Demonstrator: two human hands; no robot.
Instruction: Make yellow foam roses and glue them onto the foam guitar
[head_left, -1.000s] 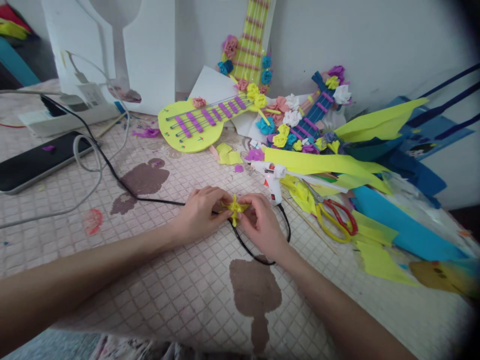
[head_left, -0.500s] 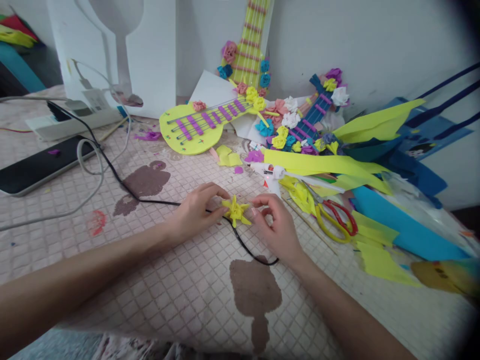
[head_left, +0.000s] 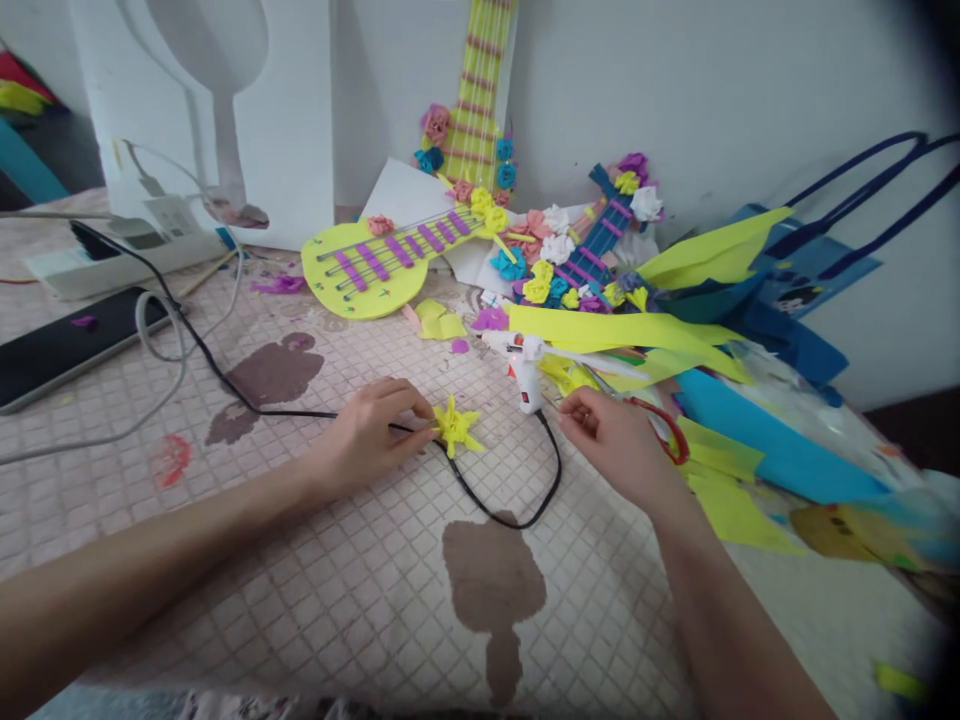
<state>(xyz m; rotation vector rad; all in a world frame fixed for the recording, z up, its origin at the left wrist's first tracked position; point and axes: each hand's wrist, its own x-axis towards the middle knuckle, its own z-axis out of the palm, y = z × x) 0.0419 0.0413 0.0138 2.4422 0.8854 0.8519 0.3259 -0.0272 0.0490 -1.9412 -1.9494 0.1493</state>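
Note:
A yellow paper flower (head_left: 457,427) with pointed petals is pinched at its left edge by my left hand (head_left: 379,432), above a black cord. To its right, a white glue gun (head_left: 527,375) lies on the patterned cloth, its nozzle toward the left and its cord looping below. My right hand (head_left: 611,440) is beside the glue gun's handle, not touching it. Its fingers are curled, and whether anything is between them is hidden. Just behind this hand are the red-handled scissors (head_left: 671,425).
A yellow paper guitar (head_left: 364,265) and a blue one (head_left: 609,232) with paper flowers lie at the back. Yellow and blue paper strips (head_left: 772,430) cover the right side. A black phone-like device (head_left: 75,345) and a power strip (head_left: 127,262) are at left.
My right hand has moved away from the flower to the right, past the glue gun, leaving the flower in my left hand. The view has shifted slightly to the right.

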